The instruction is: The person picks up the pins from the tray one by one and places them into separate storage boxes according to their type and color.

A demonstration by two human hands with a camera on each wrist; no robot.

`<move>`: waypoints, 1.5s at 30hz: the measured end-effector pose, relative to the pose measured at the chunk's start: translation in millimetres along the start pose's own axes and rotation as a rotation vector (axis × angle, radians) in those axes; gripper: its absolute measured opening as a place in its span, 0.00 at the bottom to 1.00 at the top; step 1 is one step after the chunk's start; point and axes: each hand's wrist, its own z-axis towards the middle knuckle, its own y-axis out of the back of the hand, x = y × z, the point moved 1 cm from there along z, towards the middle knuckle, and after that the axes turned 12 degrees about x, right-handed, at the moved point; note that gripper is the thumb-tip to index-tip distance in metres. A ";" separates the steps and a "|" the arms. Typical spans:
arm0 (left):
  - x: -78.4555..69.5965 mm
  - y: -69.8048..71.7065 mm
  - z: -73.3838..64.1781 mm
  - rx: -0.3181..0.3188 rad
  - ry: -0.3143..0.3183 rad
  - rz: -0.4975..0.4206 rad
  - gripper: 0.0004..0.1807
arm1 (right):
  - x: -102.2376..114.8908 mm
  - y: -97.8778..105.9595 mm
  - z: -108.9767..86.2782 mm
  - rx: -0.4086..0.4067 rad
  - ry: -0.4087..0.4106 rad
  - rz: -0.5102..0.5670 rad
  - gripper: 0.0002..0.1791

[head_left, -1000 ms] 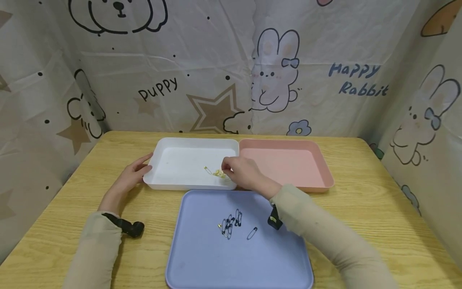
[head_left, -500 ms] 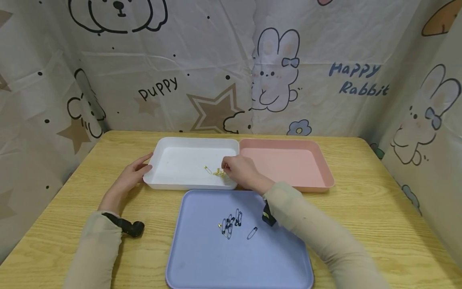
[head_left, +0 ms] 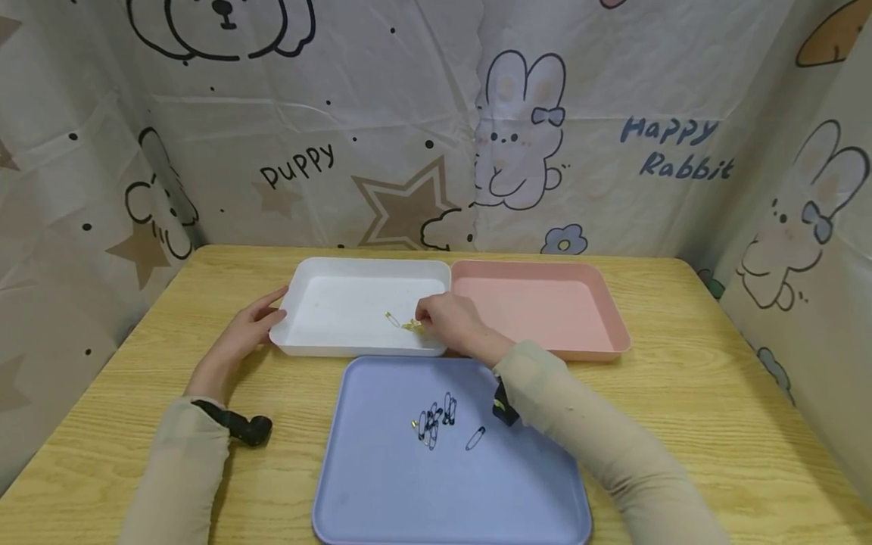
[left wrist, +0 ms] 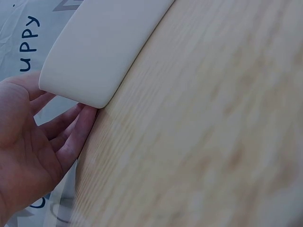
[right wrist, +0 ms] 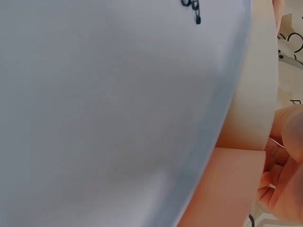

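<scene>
My left hand touches the left end of the white tray with its fingers at the outer wall and rim; the left wrist view has these fingers fairly straight along the tray's side. Over the tray's right end, my right hand bends its fingers down beside a small heap of gold safety pins. A thin bright wire, seemingly a safety pin, shows between those fingers in the right wrist view; most of it is hidden. Another gold pin lies just left of the heap.
A pink tray abuts the white one on the right. In front, a blue tray bears a cluster of black safety pins, one gold pin at its left edge, and a separate black pin. A printed cloth hangs behind the wooden table.
My right forearm has shifted a little to the left, while the right hand stays by the gold pins. The left hand keeps its place on the white tray.
</scene>
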 end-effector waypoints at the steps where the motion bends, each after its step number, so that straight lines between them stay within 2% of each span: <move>1: -0.2 0.0 -0.2 0.000 -0.001 0.001 0.34 | 0.4 0.6 -0.7 0.002 0.000 0.002 0.08; 7: -1.0 -0.7 -0.2 0.001 0.004 -0.013 0.34 | 3.6 3.8 -11.4 0.000 0.022 0.008 0.07; 15: -0.3 0.5 -0.3 0.002 -0.005 0.007 0.33 | 9.4 1.6 -34.3 -0.062 0.133 -0.020 0.03; 22: -1.6 0.3 0.1 0.000 0.004 -0.002 0.33 | 15.8 -0.8 -54.3 -0.202 0.225 -0.088 0.01; 24: -1.6 0.3 0.4 -0.001 0.002 -0.001 0.33 | 18.2 0.0 -58.8 -0.212 0.236 -0.083 0.01; 32: -1.7 0.7 -0.8 -0.001 0.010 0.006 0.34 | 30.0 -5.0 -77.9 -0.108 0.319 -0.041 0.02; 37: -2.1 0.5 -1.0 -0.010 -0.001 0.018 0.33 | 37.6 -11.4 -85.4 -0.046 0.366 -0.066 0.03; 45: -3.2 0.1 -1.0 -0.003 0.005 0.016 0.33 | 48.7 -19.9 -93.2 0.130 0.344 -0.132 0.11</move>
